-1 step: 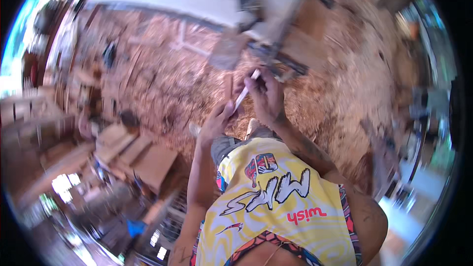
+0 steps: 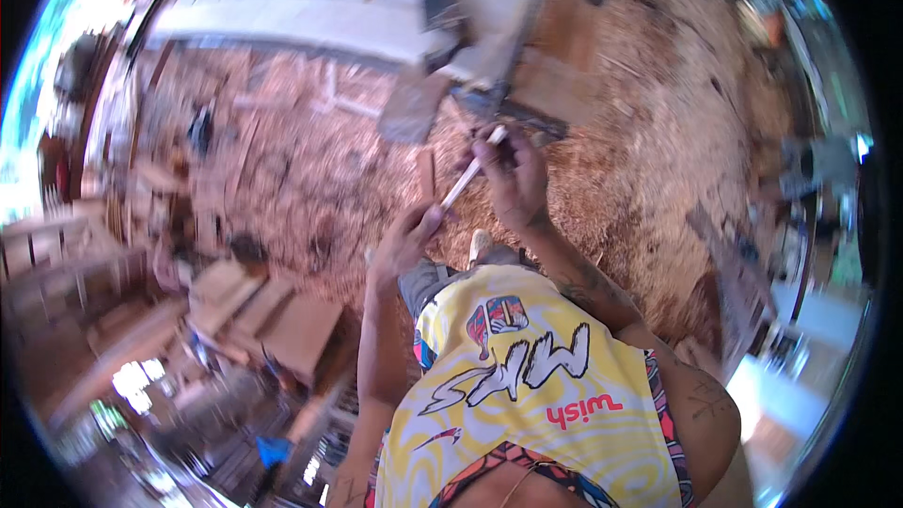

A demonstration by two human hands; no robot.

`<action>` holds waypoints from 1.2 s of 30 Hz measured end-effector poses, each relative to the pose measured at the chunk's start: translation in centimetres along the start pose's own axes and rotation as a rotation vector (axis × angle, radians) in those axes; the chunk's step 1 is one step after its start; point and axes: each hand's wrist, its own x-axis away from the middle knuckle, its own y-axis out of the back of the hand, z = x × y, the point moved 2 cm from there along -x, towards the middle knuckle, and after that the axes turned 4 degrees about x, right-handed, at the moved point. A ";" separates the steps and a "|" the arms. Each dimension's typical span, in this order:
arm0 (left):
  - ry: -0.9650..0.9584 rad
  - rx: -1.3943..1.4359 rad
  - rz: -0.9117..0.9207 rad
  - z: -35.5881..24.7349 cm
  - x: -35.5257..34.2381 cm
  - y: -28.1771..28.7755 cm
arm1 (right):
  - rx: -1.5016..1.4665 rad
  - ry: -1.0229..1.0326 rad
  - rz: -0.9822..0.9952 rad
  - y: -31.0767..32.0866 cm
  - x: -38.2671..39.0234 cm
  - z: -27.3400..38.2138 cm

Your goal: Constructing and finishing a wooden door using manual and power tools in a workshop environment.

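A slim, whitish stick (image 2: 464, 184) slants between my two hands, out in front of my body. Its lower end is pinched between the thumb and fingers of my left hand (image 2: 406, 233). Around the upper end, the fingers of my right hand (image 2: 515, 179) are closed, and the pale tip pokes out past the thumb. Motion blur hides what kind of stick it is. Just beyond my hands lies a flat grey-brown board (image 2: 414, 108), and a small reddish wood strip (image 2: 426, 172) rests on the ground near my left hand.
Wood shavings (image 2: 310, 160) cover the ground. Ahead stands a large white slatted surface (image 2: 282, 9), with a dark metal frame (image 2: 531, 118) and a brown panel (image 2: 555, 75) at its right. Stacked boards (image 2: 292, 325) lie at left; a wooden piece (image 2: 720, 254) stands at right.
The surroundings ahead have shifted slightly down and left in the picture as the view turned. Both hands keep their grip on the stick.
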 end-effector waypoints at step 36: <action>-0.922 0.442 -0.760 -13.1 -39.2 -20.9 | 0.904 -0.090 0.242 34.4 -44.5 -9.5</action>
